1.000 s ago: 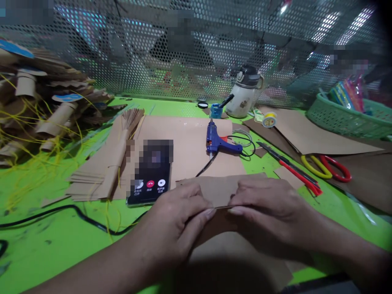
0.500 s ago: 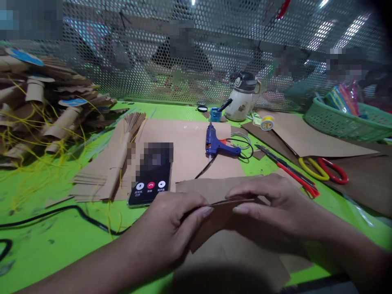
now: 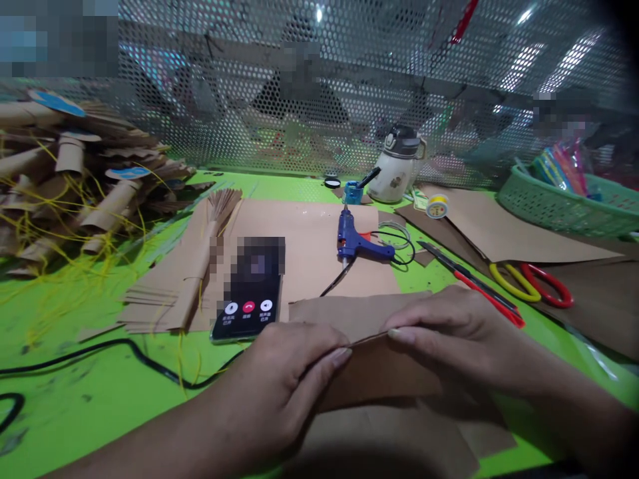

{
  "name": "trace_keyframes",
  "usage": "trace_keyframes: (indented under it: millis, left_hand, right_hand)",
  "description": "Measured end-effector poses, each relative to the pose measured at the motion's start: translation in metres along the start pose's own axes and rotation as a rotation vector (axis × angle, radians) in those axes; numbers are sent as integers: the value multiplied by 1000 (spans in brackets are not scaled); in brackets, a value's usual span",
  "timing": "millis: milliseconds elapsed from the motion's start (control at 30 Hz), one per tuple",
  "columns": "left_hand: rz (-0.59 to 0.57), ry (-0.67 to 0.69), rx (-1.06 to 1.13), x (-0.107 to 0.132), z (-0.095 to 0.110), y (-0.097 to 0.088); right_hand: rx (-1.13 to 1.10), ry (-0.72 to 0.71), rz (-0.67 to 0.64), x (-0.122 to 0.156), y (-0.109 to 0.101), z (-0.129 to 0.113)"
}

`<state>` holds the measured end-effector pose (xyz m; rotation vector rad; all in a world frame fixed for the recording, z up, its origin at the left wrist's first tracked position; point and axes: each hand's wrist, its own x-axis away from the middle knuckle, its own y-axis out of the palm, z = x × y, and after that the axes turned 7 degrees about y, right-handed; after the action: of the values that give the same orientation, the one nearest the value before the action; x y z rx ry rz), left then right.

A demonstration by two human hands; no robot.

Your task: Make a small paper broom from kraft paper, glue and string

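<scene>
A sheet of brown kraft paper (image 3: pixel 379 372) is held upright between my two hands, its top edge a narrow fold. My left hand (image 3: pixel 304 366) pinches that edge at its left part, thumb on the near side. At the right part of the edge, my right hand (image 3: pixel 449 332) pinches it between thumb and fingers. More kraft paper (image 3: pixel 394 439) lies below and behind the held piece. Beyond my left hand rests a phone (image 3: pixel 252 286) with a call screen lit. Behind my hands lies a blue glue gun (image 3: pixel 359 243), its cord running toward me.
Left stands a heap of paper pieces (image 3: pixel 110 206) with yellow strings. A pleated paper piece (image 3: pixel 204 259) lies by the phone. To the right are scissors (image 3: pixel 529 283), a red-handled cutter (image 3: pixel 492 299), a thread spool (image 3: pixel 437 206) and a green basket (image 3: pixel 564 199). A bottle (image 3: pixel 394 169) stands by the mesh.
The fold's two layers, slightly apart before, are now pressed together, and the paper's front flap hangs more squarely. My right fingers have shifted slightly along the edge. The view has tilted a little.
</scene>
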<state>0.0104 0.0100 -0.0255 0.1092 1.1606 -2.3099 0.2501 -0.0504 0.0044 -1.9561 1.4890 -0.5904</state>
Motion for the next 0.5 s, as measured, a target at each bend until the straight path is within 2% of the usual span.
trace_keyframes:
  millis: [300, 500]
  left_hand:
    - [-11, -18, 32, 2, 2, 1]
    - [-57, -52, 110, 3, 2, 0]
  right_hand:
    - [5, -5, -47, 3, -1, 2]
    - [-58, 106, -140, 0, -1, 0]
